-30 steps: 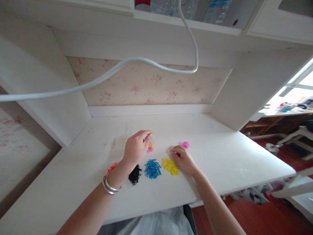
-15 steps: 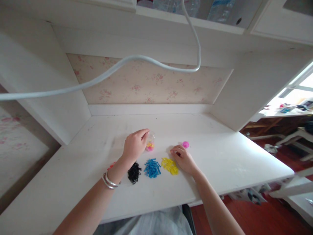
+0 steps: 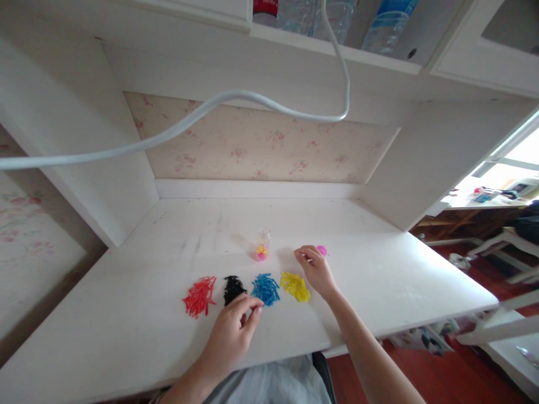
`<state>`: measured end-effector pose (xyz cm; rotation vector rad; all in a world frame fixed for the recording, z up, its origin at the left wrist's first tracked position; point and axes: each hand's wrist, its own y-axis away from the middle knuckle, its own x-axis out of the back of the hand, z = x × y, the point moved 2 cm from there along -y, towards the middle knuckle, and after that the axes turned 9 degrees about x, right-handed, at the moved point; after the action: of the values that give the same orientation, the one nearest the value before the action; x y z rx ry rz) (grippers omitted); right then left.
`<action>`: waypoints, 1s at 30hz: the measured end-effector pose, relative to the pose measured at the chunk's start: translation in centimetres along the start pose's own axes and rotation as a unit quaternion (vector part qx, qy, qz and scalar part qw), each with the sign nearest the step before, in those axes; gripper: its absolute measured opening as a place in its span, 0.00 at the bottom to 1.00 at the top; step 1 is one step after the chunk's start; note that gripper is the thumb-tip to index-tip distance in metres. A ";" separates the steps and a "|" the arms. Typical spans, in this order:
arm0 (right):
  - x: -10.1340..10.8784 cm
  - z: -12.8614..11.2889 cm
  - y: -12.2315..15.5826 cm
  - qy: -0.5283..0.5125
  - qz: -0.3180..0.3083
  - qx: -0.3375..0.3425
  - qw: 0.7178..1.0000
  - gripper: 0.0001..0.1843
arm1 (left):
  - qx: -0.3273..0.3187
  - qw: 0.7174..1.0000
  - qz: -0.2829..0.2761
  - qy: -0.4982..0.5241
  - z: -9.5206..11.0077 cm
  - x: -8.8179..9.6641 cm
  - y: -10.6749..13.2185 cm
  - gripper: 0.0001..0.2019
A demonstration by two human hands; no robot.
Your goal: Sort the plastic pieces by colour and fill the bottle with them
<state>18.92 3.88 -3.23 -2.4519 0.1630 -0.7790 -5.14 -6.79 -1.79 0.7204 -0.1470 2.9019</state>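
Observation:
My left hand [image 3: 236, 331] is low over the desk, thumb and forefinger drawn together at the near edge of a pile of small blue strips [image 3: 265, 290]. Its fingers partly cover a pile of small black strips [image 3: 234, 287]. My right hand [image 3: 316, 269] hovers just beyond the pile of yellow strips [image 3: 295, 286], fingertips pinched; what is between them is too small to make out. A small clear jar [image 3: 263, 242] stands upright between and beyond the hands, with yellow and pink bits at its bottom. Behind the right hand lies a pink cap [image 3: 322, 250], partly hidden.
A pile of red strips [image 3: 199, 296] lies at the left end of the row on the white desk [image 3: 147, 314]. A white cable [image 3: 236, 96] hangs across the view above. Plastic bottles [image 3: 387, 25] stand on the shelf overhead.
My left hand has left the jar and come back toward me to the blue pile, uncovering the red pile. My right hand stays near the yellow pile, its fingers slightly raised.

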 end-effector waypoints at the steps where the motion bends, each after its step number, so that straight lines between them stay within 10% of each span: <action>1: -0.2 -0.9 -0.5 -0.003 0.002 0.006 1.000 0.17 | 0.001 1.000 -0.006 0.004 -0.3 -0.2 0.2 0.12; 11: -2.5 -8.3 -7.4 -0.003 0.008 0.094 0.996 0.15 | -0.008 0.999 -0.021 -0.027 -0.5 0.1 0.3 0.12; 30: -3.1 -7.8 -8.1 0.030 -0.008 0.094 0.995 0.13 | -0.023 0.998 -0.045 -0.027 -0.3 0.2 0.4 0.12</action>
<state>11.56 7.87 4.93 -2.2561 0.0878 -0.8357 -5.50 -7.16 -2.00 0.7779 -0.1827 2.7857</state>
